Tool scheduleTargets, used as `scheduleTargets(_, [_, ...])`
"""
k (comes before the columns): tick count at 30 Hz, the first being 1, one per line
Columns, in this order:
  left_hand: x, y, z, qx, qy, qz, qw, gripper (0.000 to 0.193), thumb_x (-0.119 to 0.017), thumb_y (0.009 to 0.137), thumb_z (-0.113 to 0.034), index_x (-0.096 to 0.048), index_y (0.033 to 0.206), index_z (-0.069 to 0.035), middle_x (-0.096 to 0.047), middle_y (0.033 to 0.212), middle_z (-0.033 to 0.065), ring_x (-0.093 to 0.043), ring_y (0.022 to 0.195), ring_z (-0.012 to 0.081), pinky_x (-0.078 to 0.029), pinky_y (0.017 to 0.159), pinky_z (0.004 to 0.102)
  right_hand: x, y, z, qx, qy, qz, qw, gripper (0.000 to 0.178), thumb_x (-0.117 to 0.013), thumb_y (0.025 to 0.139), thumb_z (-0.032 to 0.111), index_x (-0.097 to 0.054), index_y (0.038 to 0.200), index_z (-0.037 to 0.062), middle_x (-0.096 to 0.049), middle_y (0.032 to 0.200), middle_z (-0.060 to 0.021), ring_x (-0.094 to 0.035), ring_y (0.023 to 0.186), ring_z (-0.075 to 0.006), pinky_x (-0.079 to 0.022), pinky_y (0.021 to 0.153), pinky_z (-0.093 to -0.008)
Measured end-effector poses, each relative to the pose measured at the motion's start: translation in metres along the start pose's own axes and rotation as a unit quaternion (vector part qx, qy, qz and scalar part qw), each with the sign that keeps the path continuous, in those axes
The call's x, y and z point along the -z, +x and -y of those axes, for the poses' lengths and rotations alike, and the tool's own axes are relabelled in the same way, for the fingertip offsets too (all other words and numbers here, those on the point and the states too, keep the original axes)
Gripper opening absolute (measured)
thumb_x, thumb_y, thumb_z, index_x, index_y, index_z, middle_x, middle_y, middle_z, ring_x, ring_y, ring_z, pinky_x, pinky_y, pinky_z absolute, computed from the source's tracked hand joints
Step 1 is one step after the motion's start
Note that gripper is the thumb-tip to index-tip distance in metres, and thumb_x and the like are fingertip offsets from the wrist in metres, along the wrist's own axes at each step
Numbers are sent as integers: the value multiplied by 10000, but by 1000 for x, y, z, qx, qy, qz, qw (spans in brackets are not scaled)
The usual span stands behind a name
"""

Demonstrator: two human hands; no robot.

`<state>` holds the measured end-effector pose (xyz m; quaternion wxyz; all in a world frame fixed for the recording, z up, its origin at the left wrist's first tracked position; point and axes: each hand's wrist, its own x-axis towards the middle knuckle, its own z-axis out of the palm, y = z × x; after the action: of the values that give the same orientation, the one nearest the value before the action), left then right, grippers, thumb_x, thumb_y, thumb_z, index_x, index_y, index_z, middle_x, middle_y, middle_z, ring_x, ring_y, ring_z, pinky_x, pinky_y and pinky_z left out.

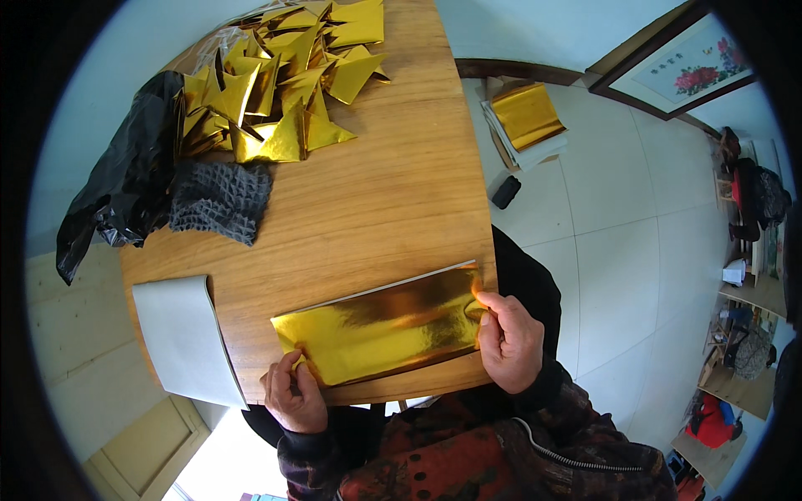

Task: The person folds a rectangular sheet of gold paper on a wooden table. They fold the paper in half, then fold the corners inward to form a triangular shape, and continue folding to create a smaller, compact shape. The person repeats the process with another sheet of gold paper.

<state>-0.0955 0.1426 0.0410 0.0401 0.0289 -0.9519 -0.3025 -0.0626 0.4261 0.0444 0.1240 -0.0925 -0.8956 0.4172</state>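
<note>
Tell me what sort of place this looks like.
Probably a room in a home, though I can't be certain: there's a framed flower picture, shelves of assorted belongings along the right, and a wooden table partly covered with shiny gold pieces.

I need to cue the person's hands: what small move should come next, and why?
Probably smooth the right end of the gold foil sheet with the right hand: the foil looks rippled beside those fingers, while the left hand grips the opposite end and could steady it.
</note>
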Motion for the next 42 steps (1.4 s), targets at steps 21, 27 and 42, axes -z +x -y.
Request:
scheduleTargets(21, [-1,-1,7,3,-16,6,1000,190,-591,821,0,-676,987,-36,-649,818,97,-577,759,268,-470,733,366,-1,3,5,16,-58,3,998,317,-594,820,-29,-590,1136,-2,-578,805,-136,-599,624,-315,-499,545,-375])
scheduleTargets(27, [0,1,8,-43,-5,5,999,181,-580,875,-28,-682,1024,-10,-691,927,122,-647,790,223,-517,723,307,4,0,15,43,-209,24,977,317,-671,789,46,-611,1099,15,-577,920,-94,-620,764,-260,-496,580,-340])
scheduleTargets(42, [-15,4,25,-71,-69,-42,994,185,-586,813,-54,-691,965,-52,-707,960,115,-661,889,303,-465,834,395,9,-13,3,142,-329,98,928,672,-757,781,295,-510,1337,10,-395,1473,-51,-359,1353,-301,-386,991,-417])
